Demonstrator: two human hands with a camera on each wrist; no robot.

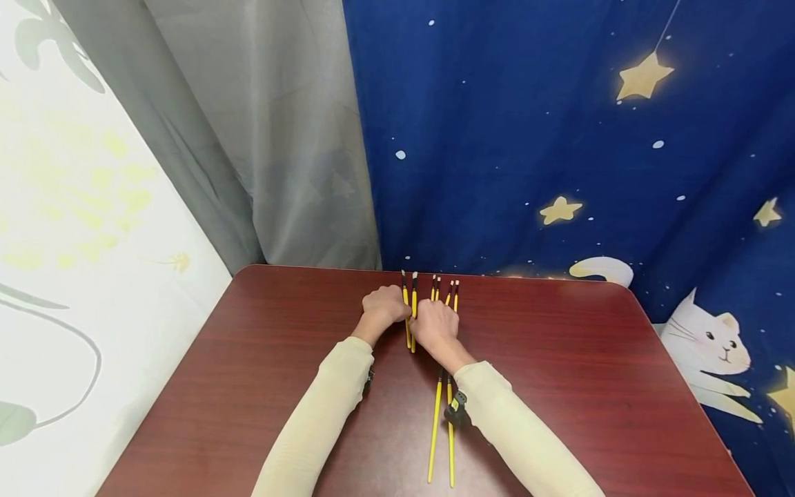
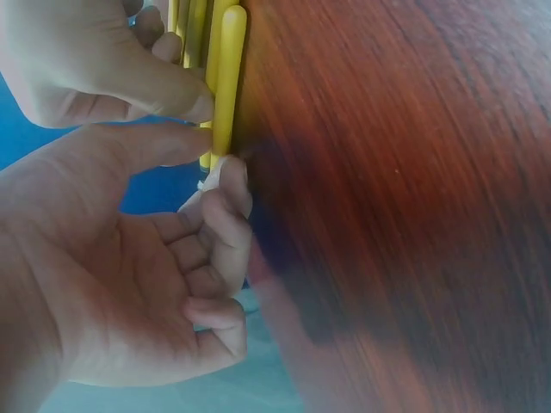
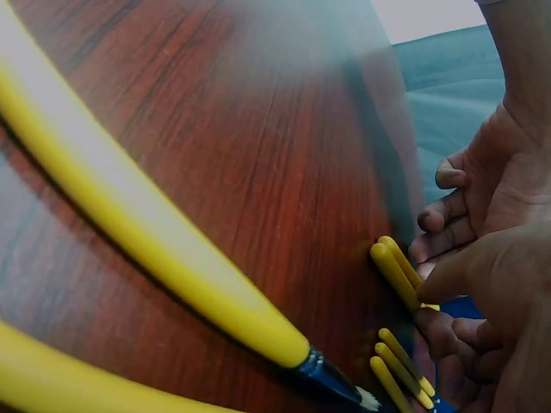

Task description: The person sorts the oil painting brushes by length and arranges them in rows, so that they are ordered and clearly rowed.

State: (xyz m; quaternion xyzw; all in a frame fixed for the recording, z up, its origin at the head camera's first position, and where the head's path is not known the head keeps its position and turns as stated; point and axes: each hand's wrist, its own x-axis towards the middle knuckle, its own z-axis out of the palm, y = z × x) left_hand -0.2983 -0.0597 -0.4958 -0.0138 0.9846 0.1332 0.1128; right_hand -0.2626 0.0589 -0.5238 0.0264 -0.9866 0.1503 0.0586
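Side by side at the far part of the table lie two yellow-handled paintbrushes [image 1: 413, 301], between my hands. My left hand [image 1: 386, 304] pinches the pair between thumb and forefinger from the left; its other fingers are loosely curled in the left wrist view. From the other side my right hand [image 1: 436, 323] pinches the same pair, its fingertips next to the left ones. Several more paintbrushes [image 1: 456, 295] lie partly hidden beneath and beyond the right hand, bristles toward the far edge. In the right wrist view, their handle ends [image 3: 389, 384] show beside the held pair [image 3: 394, 274].
Two further paintbrushes [image 1: 436, 428] lie nearer the front, partly under the right forearm, bristles pointing away. The dark red wooden table [image 1: 559, 373] ends at a grey curtain [image 1: 310, 138] and a blue starry curtain [image 1: 497, 138].
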